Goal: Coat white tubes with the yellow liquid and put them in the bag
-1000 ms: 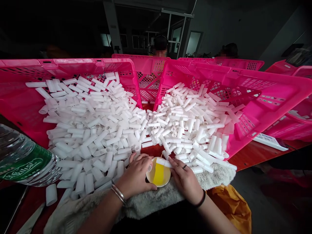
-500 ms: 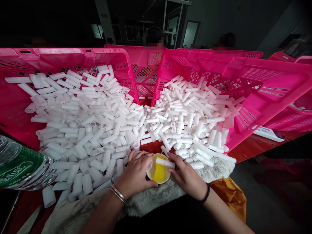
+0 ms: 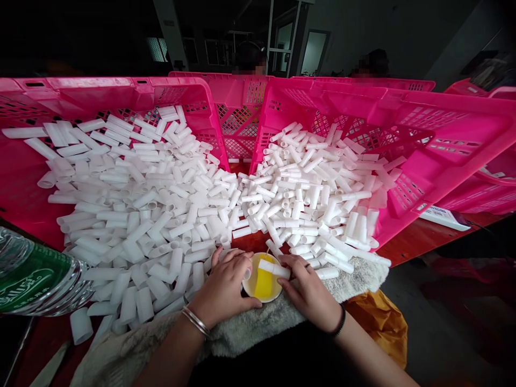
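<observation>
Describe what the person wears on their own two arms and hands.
Both forearms are bare, with no sleeves in view. The left hand has a pair of thin silver bangles at the wrist. The right hand has a thin black band around the wrist and a dark ring on one finger. No gloves.

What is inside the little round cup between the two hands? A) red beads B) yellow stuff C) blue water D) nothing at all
B: the small cup between the left hand and the right hand holds something yellow, with a white tube lying over its rim.
</observation>
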The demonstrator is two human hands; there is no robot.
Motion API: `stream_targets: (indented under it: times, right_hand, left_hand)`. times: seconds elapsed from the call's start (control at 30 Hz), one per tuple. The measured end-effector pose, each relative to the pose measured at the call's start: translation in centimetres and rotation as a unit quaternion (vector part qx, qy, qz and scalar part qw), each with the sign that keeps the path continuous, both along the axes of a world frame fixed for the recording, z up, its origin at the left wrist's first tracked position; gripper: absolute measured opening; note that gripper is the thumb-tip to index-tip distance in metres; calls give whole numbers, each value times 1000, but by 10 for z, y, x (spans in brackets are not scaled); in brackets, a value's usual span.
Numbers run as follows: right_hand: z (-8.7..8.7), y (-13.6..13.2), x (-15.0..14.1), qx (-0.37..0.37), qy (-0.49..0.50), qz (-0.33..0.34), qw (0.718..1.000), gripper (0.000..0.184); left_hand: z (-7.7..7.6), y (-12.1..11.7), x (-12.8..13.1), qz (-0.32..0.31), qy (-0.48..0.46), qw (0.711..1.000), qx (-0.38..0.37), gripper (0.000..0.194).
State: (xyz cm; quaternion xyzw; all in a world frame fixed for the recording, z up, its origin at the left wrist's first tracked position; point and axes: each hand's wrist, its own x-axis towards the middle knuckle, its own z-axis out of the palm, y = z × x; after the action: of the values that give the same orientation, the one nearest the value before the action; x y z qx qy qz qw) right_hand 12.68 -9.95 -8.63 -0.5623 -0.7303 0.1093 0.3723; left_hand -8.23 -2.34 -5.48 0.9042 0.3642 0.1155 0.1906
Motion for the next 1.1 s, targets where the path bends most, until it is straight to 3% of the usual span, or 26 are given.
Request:
stream_targets:
  times: [0.13,0.3,0.4,0.87,1.1]
  right_hand:
    - [2,-3,-1,-21,-16,-16,1000,37]
    - [-9,6,0,86,-60,-11,994,24]
    - [-13,10,1,108,-63,-7,992,23]
    - [-4,1,0,18,39,6,999,30]
    - [-13,4,1,120,-24,-14,992,26]
  left_hand:
    - [-1,0,-1,0,2,1000,-2,71]
    - [-2,-1,-2,1,4,1000,-1,71]
    - [-2,-1,-1,0,4,1000,1,72]
    - [-1,0,-1,0,-2,1000,-3,70]
    - [-1,1,-1,-3,4,1000,-1,69]
